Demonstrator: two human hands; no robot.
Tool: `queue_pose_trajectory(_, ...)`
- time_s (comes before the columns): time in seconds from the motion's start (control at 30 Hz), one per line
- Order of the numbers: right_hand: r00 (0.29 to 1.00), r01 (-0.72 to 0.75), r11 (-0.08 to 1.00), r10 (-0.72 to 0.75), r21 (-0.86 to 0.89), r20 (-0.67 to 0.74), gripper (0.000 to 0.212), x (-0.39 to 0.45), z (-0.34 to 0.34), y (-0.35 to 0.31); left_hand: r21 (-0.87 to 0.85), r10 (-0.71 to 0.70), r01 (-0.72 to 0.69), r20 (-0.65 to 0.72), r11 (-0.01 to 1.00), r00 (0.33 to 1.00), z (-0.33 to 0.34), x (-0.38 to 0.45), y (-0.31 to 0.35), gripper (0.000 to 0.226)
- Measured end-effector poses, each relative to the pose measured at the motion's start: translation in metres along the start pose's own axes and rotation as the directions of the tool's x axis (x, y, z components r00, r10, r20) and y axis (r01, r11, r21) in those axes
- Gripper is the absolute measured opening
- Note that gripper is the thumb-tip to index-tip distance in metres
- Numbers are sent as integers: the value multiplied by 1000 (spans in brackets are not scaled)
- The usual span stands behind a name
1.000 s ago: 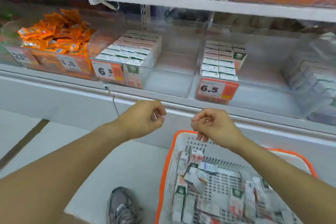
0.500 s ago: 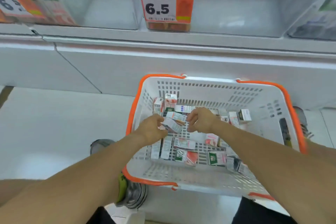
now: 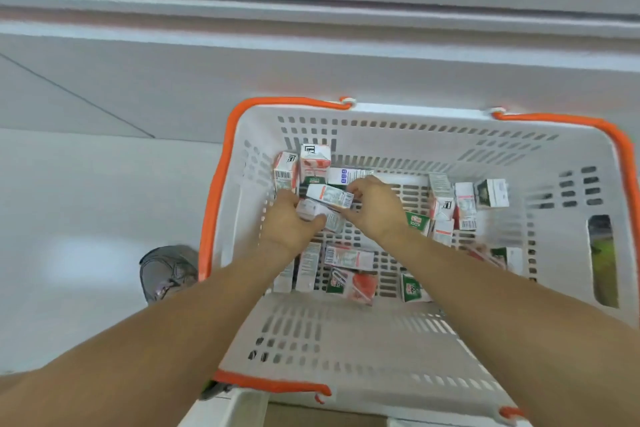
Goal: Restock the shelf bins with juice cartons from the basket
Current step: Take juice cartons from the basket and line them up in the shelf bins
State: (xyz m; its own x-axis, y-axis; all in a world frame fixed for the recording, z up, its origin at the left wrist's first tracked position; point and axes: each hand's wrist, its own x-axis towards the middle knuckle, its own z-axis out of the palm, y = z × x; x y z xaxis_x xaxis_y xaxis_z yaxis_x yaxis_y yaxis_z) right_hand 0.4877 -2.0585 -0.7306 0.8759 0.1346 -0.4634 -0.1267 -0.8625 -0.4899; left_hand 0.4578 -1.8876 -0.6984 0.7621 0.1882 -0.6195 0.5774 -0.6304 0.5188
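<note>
Two hands in basket (image 3: 381, 333), left hand (image 3: 289, 224) grip holding blurred carton (image 3: 317, 213), right hand (image 3: 375, 208) grip holding another carton (image 3: 330, 195)

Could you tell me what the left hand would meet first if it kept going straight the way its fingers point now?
Probably the upright cartons in the basket's far left corner, just beyond the left hand and the carton it grips; depth is unclear.

A grey shoe (image 3: 168, 272) stands on the pale, glossy floor (image 3: 86, 218), at the lower left, partly cut off from sight. The floor reflects a soft patch of light to the left of the shoe. Behind it rises the white base panel (image 3: 173, 80) of the shelving unit, crossed by a thin dark diagonal seam (image 3: 76, 97) on its left part. A white ledge (image 3: 311, 14) runs along the top of the panel.
</note>
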Motion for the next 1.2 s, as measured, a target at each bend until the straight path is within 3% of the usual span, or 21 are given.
queue_pose_trajectory(0.13,1000,21,1000,-21,-11,2,41,-2,-4,-5,-46,-52,55,71,997,996,-9,-3,4,54)
queue_pose_trajectory(0.2,999,41,999,-42,24,17,39,-7,-14,-6,-66,-98,111,171,992,980,-19,-7,10,44)
queue_pose_trajectory(0.27,999,38,997,-40,64,35,39,-15,-31,-4,-150,-177,251,383,956,907,-33,-12,16,23)
queue_pose_trajectory(0.37,997,7,998,-12,63,77,36,-33,-69,-2,-193,-187,384,629,903,754,-57,-22,28,20)
queue_pose_trajectory(0.5,996,68,995,-72,79,58,39,-60,-139,-19,-191,-114,335,696,922,709,-89,-44,55,30)
queue_pose_trajectory(0.63,968,233,968,-222,89,-119,39,-99,-215,-62,-52,-45,104,652,993,757,-141,-75,103,32)
queue_pose_trajectory(0.73,885,399,913,-358,88,-298,33,-129,-256,-97,79,-5,-43,519,996,855,-193,-106,146,36)
queue_pose_trajectory(0.8,816,499,856,-412,134,-406,31,-143,-270,-114,52,50,-79,428,995,902,-225,-129,166,37)
queue_pose_trajectory(0.93,670,686,683,-456,253,-586,35,-162,-267,-128,-329,184,-77,310,941,933,-252,-169,174,27)
queue_pose_trajectory(1.03,523,769,629,-520,112,-676,34,-165,-257,-135,-595,216,-46,217,802,952,-248,-178,169,25)
queue_pose_trajectory(1.2,290,829,535,-659,-161,-694,34,-163,-246,-143,-756,254,82,317,649,914,-252,-174,182,43)
